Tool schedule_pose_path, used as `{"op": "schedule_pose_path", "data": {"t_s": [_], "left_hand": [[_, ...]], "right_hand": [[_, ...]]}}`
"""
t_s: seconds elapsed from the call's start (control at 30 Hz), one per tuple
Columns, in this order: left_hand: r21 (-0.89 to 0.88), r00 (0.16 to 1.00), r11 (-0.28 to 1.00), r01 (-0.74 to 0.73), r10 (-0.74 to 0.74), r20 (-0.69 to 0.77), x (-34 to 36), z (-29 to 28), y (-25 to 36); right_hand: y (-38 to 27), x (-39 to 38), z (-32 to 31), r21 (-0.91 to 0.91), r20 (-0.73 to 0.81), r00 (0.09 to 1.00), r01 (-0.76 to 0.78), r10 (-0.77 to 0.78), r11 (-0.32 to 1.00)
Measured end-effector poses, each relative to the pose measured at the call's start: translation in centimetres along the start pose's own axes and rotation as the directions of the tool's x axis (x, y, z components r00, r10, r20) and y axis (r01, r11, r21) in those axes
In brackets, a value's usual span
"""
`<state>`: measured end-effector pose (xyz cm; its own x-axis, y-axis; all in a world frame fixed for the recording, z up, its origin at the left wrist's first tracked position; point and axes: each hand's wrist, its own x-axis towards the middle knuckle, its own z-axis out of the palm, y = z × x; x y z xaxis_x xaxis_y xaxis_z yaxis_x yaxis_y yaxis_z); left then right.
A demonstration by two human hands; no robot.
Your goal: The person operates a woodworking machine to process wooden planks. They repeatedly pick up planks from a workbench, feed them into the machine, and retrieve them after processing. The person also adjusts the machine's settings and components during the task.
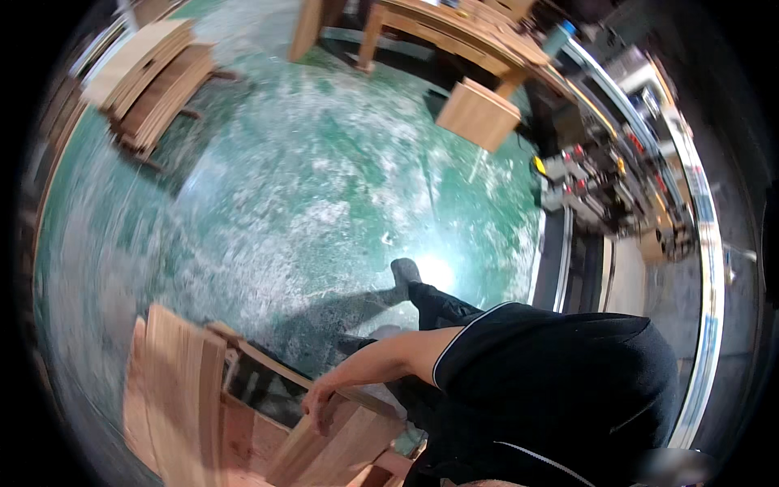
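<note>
My right arm, in a short black sleeve, reaches left across the lower part of the view. Its hand (pixel 320 406) is closed over the upper edge of a wooden board (pixel 294 449), fingers curled down its side. What seems to be my left hand (pixel 393 463) shows only in part at the bottom edge, close to the same wood; its fingers are too blurred to make out. Just left of the right hand, several wooden planks (pixel 182 381) stand stacked on edge. Between them and the board lies a dark gap framed by wood.
Dusty green floor (pixel 276 187) spreads ahead, with my shoe (pixel 403 276) on it. A stack of curved wooden panels (pixel 154 77) stands far left. A wooden table (pixel 454 32) and a leaning panel block (pixel 479 114) are at the back. Machinery with a long rail (pixel 600 183) lines the right.
</note>
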<state>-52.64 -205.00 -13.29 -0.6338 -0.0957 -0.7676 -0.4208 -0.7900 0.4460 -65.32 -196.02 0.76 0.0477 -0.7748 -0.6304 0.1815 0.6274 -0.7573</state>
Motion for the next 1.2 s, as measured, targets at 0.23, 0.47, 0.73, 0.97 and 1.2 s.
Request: {"op": "schedule_pose_path", "data": {"t_s": [0.23, 0.47, 0.73, 0.97, 1.2], "left_hand": [[0.397, 0.958, 0.903, 0.162, -0.241, 0.157, 2.1, 14.3, -6.1], [0.612, 0.870, 0.758, 0.225, -0.439, 0.224, 0.2, 31.4, -20.3], [0.735, 0.737, 0.648, 0.202, -0.594, 0.321, -0.9, 54.1, -35.4], [0.805, 0.627, 0.562, 0.188, -0.700, 0.342, 3.6, 73.3, -48.4], [0.850, 0.558, 0.503, 0.156, -0.755, 0.345, 9.1, 94.0, -59.0]], "right_hand": [[10.1, -11.0, -5.3, 0.127, -0.144, 0.976, 0.185, -0.166, 0.975], [24.0, -42.4, -6.9, 0.264, -0.642, 0.765, 0.285, -0.053, 0.921], [38.3, -65.3, -2.7, 0.504, -0.863, 0.212, 0.403, 0.458, 0.764], [48.4, -77.4, -5.4, 0.373, -0.773, -0.083, 0.742, 0.628, 0.557], [56.8, -88.1, -14.4, 0.247, -0.646, -0.183, 0.868, 0.741, 0.430]]}}
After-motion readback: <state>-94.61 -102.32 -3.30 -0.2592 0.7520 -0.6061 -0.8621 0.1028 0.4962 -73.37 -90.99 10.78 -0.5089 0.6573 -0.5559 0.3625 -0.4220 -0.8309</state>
